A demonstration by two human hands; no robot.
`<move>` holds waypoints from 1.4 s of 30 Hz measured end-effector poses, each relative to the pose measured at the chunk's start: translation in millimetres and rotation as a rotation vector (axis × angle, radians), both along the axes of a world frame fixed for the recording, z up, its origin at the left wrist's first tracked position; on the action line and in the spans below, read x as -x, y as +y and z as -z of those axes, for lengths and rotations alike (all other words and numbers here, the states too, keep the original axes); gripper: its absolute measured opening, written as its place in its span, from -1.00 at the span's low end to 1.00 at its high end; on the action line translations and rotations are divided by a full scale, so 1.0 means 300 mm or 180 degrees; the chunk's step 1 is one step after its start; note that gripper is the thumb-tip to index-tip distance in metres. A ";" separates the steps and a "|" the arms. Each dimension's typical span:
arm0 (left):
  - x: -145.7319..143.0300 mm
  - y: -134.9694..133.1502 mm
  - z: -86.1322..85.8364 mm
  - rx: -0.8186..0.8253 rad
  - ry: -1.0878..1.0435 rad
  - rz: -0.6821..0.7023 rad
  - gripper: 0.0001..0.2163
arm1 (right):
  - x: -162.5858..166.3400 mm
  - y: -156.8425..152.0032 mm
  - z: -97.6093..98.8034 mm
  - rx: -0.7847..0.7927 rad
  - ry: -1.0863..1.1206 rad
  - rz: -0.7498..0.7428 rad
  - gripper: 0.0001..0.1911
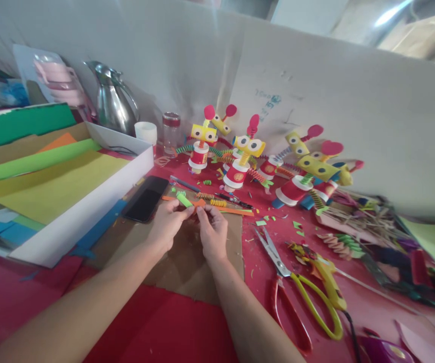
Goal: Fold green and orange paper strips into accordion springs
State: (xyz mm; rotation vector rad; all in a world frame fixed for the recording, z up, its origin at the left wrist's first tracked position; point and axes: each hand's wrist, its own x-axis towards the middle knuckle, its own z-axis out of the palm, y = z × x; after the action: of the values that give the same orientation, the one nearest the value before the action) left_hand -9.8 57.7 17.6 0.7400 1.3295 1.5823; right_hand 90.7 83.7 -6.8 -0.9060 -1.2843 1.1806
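Note:
Over the brown cardboard (187, 269), my left hand (167, 222) and my right hand (213, 231) are close together, thumbs and fingers pinched. A light green paper strip (184, 200) sticks up from the fingers of my left hand. Between both hands is an orange paper strip (199, 203), gripped by the right fingertips; where the strips meet is hidden by the fingers. Just beyond lie a yellow folded paper spring (218, 203), a brown-orange spring (205, 196) and a dark pen-like tool (234, 200). A black phone (146, 198) lies left of my left hand.
Paper robot figures (237, 174) stand along the wall. To the right lie yellow-handled scissors (318, 302), red-handled pliers (291, 317) and a yellow glue gun (329, 282) with a cable. A white box (100, 206) of coloured paper, a metal jug (114, 101) and a white cup (146, 133) are left.

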 end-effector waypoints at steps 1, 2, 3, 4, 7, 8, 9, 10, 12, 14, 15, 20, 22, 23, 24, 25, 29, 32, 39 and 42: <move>0.000 0.000 0.003 0.0000 0.0075 0.0019 -0.82 | 0.000 0.000 0.000 -0.0010 -0.0044 0.0037 -0.77; -0.001 0.000 0.006 0.0009 0.0119 0.0045 -0.83 | 0.000 0.001 0.000 -0.0014 -0.0079 0.0061 -0.77; 0.000 0.001 0.008 0.0029 0.0128 0.0076 -0.83 | 0.000 0.001 0.001 -0.0011 -0.0101 0.0071 -0.77; 0.001 0.002 0.008 0.0056 0.0103 0.0099 -0.82 | 0.000 0.002 0.001 -0.0008 -0.0108 0.0075 -0.76; 0.007 0.007 0.003 0.0137 -0.0160 0.0158 -0.83 | -0.001 0.006 0.003 0.0009 -0.0042 0.0034 -0.76; 0.010 0.010 0.001 0.0136 -0.0301 0.0178 -0.84 | -0.002 0.007 0.003 0.0026 0.0019 -0.0008 -0.76; 0.013 0.012 -0.003 0.0119 -0.0469 0.0206 -0.85 | -0.004 0.007 0.002 0.0045 0.0103 -0.0057 -0.76; 0.015 0.015 -0.006 0.0098 -0.0658 0.0244 -0.86 | -0.005 0.007 0.002 0.0061 0.0198 -0.0110 -0.76; 0.021 0.019 -0.012 0.0093 -0.1058 0.0296 -0.89 | -0.009 0.004 -0.001 0.0094 0.0361 -0.0203 -0.78; 0.025 0.022 -0.017 0.0170 -0.1432 0.0271 -0.91 | -0.010 0.000 -0.004 0.0032 0.0369 -0.0209 -0.78; 0.027 0.022 -0.019 0.0225 -0.1596 0.0232 -0.91 | -0.010 -0.002 -0.006 -0.0056 0.0304 -0.0170 -0.76; 0.032 0.021 -0.033 0.0396 -0.2124 0.0097 -0.86 | -0.010 -0.004 -0.015 -0.0693 -0.0197 0.0027 -0.75; 0.031 0.020 -0.039 0.0454 -0.2170 0.0123 -0.86 | -0.011 -0.003 -0.015 -0.0833 -0.0381 0.0090 -0.78; 0.030 0.020 -0.042 0.0509 -0.2181 0.0158 -0.86 | -0.012 -0.002 -0.014 -0.0898 -0.0467 0.0140 -0.81; 0.030 0.020 -0.044 0.0579 -0.2192 0.0212 -0.86 | -0.013 -0.002 -0.012 -0.0967 -0.0547 0.0198 -0.84; 0.030 0.019 -0.046 0.0648 -0.2202 0.0276 -0.86 | -0.015 -0.001 -0.010 -0.1037 -0.0612 0.0255 -0.85; 0.036 0.015 -0.046 0.0807 -0.2181 0.0550 -0.90 | -0.020 0.001 -0.001 -0.1267 -0.0756 0.0396 -0.86; 0.041 0.012 -0.042 0.0876 -0.2146 0.0660 -0.91 | -0.021 0.000 0.000 -0.1389 -0.0778 0.0440 -0.85; 0.050 0.011 -0.054 0.0732 -0.1939 0.0392 -0.88 | -0.017 -0.001 -0.011 -0.0824 -0.0380 0.0001 -0.84; 0.065 0.005 -0.063 0.0494 -0.1631 0.0664 -0.86 | -0.020 0.005 -0.015 -0.0479 0.0001 -0.0403 -0.80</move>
State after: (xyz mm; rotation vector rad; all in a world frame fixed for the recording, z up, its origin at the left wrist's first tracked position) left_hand -29.5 59.2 36.4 0.3304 0.9497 1.3631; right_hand 96.8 85.2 -2.3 -0.7236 -1.4270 1.1640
